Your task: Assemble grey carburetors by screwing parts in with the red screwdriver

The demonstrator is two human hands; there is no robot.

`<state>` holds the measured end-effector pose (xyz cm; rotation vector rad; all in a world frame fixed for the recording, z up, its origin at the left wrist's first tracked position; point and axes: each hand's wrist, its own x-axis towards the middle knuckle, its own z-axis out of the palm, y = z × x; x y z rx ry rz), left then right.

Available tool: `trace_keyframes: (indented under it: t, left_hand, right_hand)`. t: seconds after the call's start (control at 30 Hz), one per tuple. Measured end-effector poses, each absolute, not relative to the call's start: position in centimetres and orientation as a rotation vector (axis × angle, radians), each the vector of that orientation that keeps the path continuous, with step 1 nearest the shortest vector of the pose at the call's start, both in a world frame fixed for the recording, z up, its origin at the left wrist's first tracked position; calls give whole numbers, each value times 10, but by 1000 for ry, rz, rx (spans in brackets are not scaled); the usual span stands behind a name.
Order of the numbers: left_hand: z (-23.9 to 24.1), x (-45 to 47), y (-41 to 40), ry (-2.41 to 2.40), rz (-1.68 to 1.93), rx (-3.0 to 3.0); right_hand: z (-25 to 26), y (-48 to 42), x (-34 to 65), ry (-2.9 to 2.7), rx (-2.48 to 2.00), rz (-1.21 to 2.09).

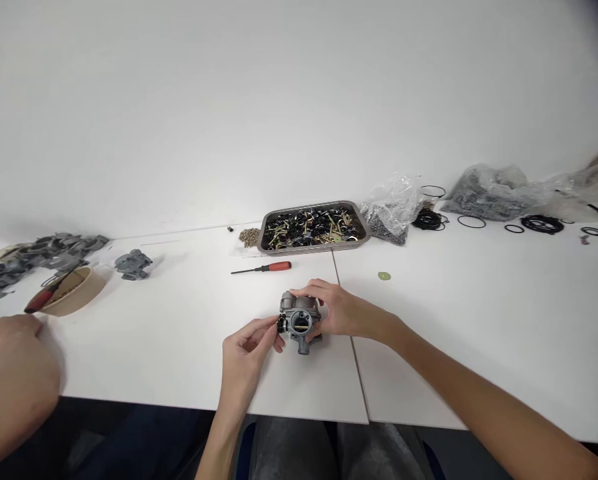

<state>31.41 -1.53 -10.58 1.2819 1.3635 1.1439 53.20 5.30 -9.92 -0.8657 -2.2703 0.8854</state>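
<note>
A grey metal carburetor (pixel 303 341) stands on the white table in front of me, its round bore facing my way. My right hand (pixel 336 308) is wrapped round its right side and top. At its left side, my left hand (pixel 253 343) pinches a small black fitting (pixel 281 325) that sits against the body. The fingertips partly cover this fitting, so its exact shape is hidden. Behind the carburetor lies a screwdriver (pixel 279 267) with a red and black handle. A thin green disc (pixel 384 276) rests to the right.
A metal tray (pixel 315 250) of small parts stands at the back, beside plastic bags (pixel 389 207) of parts and black rings (pixel 542 224). On the left are another carburetor (pixel 133 265), a round container (pixel 86 293), grey castings (pixel 63 247) and another person's hand (pixel 16 353). A seam crosses the table.
</note>
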Motion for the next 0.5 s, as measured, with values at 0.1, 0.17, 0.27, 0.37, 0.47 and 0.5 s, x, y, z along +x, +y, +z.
trace_keyframes:
  t: [0.1, 0.17, 0.27, 0.37, 0.47, 0.5]
  left_hand:
    - [-106, 316, -16, 1363, 1166, 1308]
    - [-106, 317, -17, 1382, 1176, 1309]
    - [-107, 317, -18, 1355, 1220, 1268]
    - [-110, 314, -17, 1302, 1261, 1220]
    - [-117, 311, -14, 1307, 1278, 1136]
    - [-119, 310, -14, 1315, 1275, 1102]
  right_hand:
    - [-101, 54, 533, -2273, -844, 888]
    - [-103, 55, 533, -2269, -825, 886]
    - [-103, 55, 533, -2265, -813, 889]
    - [-102, 55, 533, -2269, -820, 893]
    - [-100, 55, 533, -2273, -835, 892]
    - [-100, 54, 533, -2272, -836, 889]
